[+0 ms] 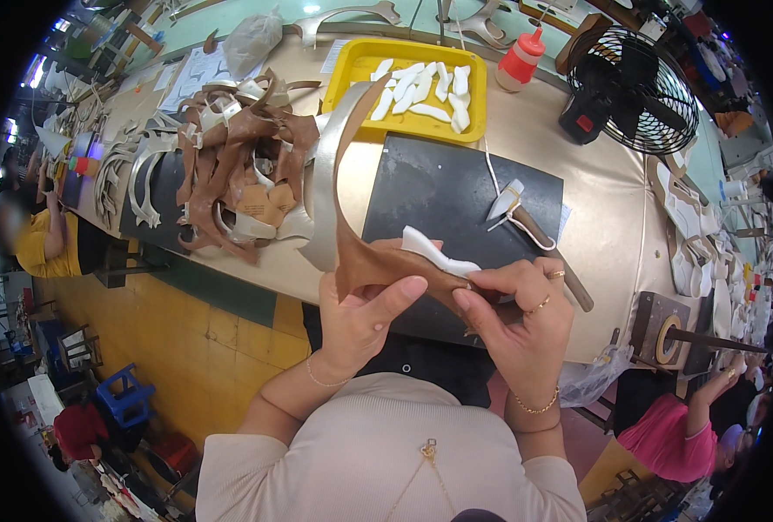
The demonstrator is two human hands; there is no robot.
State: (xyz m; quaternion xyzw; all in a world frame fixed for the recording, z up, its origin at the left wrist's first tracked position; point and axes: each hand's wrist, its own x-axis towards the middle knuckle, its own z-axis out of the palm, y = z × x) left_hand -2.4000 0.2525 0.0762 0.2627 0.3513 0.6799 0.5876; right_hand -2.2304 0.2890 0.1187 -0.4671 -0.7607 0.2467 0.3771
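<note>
Between my hands is a curved brown leather piece [386, 271] with a silvery band standing up on its left. My left hand [365, 317] grips its lower left part, thumb across the brown face. A white foam strip [439, 254] lies along the leather's upper edge. My right hand [526, 304] pinches the strip's right end together with the leather between thumb and fingers. Beyond them, a black mat [456, 187] carries a hammer [534, 230] with a pale head. A yellow tray [482, 96] behind the mat holds several more white foam strips [413, 87].
To the left is a heap of brown and silver leather pieces [247, 165]. A red-capped bottle [520, 61] and a black fan [635, 91] stand at the back right. A dark block with a metal rod [665, 335] sits at the right edge. Other people work on both sides.
</note>
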